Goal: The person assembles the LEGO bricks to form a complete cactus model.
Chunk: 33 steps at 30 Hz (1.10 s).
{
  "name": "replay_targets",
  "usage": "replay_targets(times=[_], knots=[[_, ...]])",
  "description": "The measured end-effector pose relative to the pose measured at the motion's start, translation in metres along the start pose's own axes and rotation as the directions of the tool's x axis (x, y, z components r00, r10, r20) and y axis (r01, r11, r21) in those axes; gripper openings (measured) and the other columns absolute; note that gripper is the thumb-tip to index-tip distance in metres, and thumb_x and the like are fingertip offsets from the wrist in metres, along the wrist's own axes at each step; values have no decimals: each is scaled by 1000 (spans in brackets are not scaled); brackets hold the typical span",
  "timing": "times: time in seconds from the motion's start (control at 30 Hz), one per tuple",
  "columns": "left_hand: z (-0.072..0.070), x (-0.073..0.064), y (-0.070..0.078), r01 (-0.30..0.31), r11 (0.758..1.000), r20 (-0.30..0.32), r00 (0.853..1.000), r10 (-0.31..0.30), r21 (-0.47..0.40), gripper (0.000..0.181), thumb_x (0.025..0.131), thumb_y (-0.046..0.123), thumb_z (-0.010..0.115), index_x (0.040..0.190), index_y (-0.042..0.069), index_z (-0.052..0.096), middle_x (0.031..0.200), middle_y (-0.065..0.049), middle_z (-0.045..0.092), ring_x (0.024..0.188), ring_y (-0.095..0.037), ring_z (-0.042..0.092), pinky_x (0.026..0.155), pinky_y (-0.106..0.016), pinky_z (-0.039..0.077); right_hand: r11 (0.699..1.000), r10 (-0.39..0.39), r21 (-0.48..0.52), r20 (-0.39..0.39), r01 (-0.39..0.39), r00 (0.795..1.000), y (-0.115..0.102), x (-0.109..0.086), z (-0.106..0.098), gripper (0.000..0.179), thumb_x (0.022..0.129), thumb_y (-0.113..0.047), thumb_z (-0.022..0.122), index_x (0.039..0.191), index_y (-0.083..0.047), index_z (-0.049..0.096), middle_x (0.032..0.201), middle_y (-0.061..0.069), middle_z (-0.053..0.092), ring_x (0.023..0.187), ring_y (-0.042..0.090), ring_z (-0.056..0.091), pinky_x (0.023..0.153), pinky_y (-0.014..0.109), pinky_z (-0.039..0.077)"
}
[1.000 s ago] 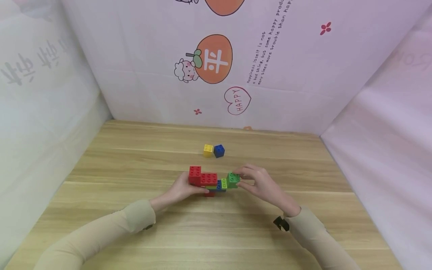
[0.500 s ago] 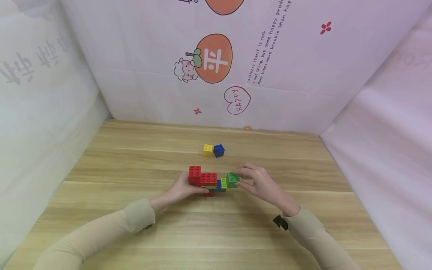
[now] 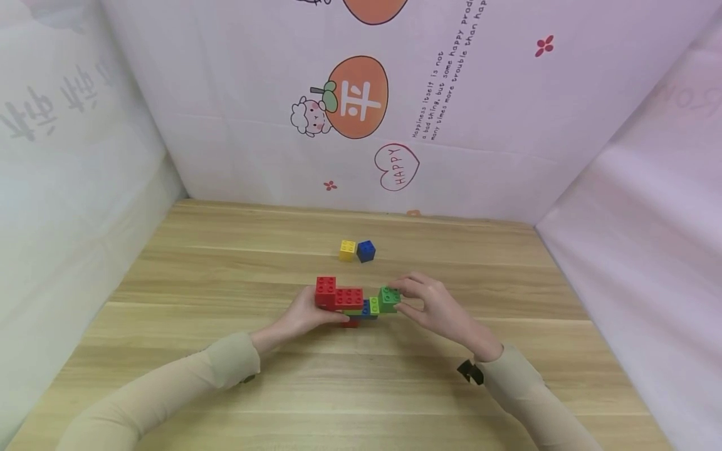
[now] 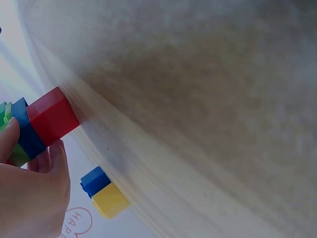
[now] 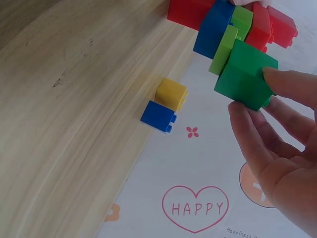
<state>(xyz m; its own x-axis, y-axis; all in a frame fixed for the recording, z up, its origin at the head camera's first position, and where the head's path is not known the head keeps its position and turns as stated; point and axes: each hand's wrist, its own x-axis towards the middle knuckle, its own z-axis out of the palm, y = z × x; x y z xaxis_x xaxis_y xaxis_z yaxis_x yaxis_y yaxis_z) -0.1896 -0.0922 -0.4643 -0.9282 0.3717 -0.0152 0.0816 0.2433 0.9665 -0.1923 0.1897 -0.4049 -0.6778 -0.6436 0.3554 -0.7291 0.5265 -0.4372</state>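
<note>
My left hand grips a joined stack of toy building bricks from its left side, thumb along the front. On top sit a red brick and, at the left end, a taller red block. A blue brick lies lower, above a bottom red brick. At the stack's right end is a small light green brick. Against it, a larger green brick is pinched between the thumb and fingers of my right hand. My left palm hides part of the stack.
A yellow brick and a dark blue brick stand side by side on the wooden table, beyond the hands. White printed sheets wall in the table at the back and both sides.
</note>
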Motion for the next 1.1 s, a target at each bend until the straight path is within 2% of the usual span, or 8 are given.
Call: replay_targets(times=[0.2,0.6,0.93,1.1], knots=[[-1,-1,-2,13,1000,-1,1000,-13,2,57,79,17,83,130,7,60,128,-13,69,118,-28,66,106,-45,51,1000,-2,11,-8,2,1000,1,-1,0,35,82,0,77,116,-2,68,111,9,69,100,22,70,80,34,63],[-7,-4,3,137,990,-62,989,-135,24,55,77,27,85,124,12,62,121,-5,71,114,-21,65,104,-45,51,1000,-1,10,-4,1,1000,1,-2,-1,37,83,-3,77,118,-3,67,112,8,69,100,20,70,81,35,63],[-8,-7,10,163,986,-96,982,-161,21,55,77,25,85,125,9,62,122,-6,71,114,-22,66,103,-43,53,1000,-11,-9,-21,11,1000,1,-2,-2,36,83,-6,78,117,-5,68,111,6,70,99,19,70,81,36,63],[-8,-7,10,160,987,-96,983,-158,21,55,78,25,85,125,8,62,123,-8,70,115,-24,66,103,-44,53,1000,-12,-21,-32,11,999,2,0,-4,33,84,-10,78,115,-5,69,110,6,70,101,19,70,84,31,62]])
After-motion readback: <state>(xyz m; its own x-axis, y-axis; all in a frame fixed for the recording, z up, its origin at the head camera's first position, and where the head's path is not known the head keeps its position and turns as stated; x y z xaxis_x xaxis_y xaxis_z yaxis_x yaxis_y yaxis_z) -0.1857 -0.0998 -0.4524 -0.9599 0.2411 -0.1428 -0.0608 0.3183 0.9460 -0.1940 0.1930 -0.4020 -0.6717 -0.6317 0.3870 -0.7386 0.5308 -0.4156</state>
